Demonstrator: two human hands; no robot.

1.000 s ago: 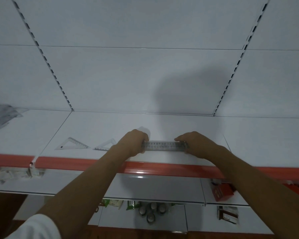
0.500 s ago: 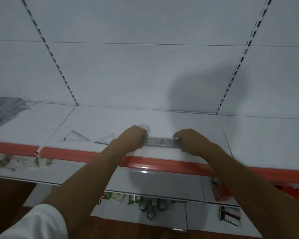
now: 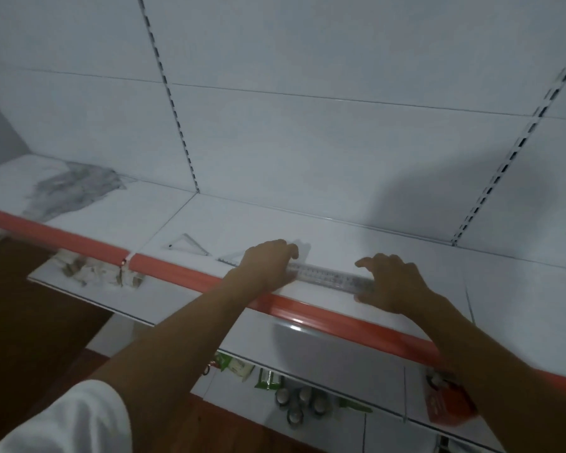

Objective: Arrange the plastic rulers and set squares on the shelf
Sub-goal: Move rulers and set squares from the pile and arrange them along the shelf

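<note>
My left hand (image 3: 264, 263) grips one end of the ruler (image 3: 328, 276) and my right hand (image 3: 393, 284) pinches the other. It lies on the shelf (image 3: 347, 238), with the set squares (image 3: 190, 246) at nine o'clock. I'd square it to the front edge, then let go gently.

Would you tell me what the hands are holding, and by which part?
The clear ruler, lying on the shelf: the left hand holds its left end, the right hand its right end.

A clear ruler (image 3: 330, 276) lies flat on the white shelf (image 3: 340, 237), along its orange front edge. To its left, flat and apart, lie the right set square (image 3: 231, 258), partly hidden, and the left set square (image 3: 196, 245).
</note>
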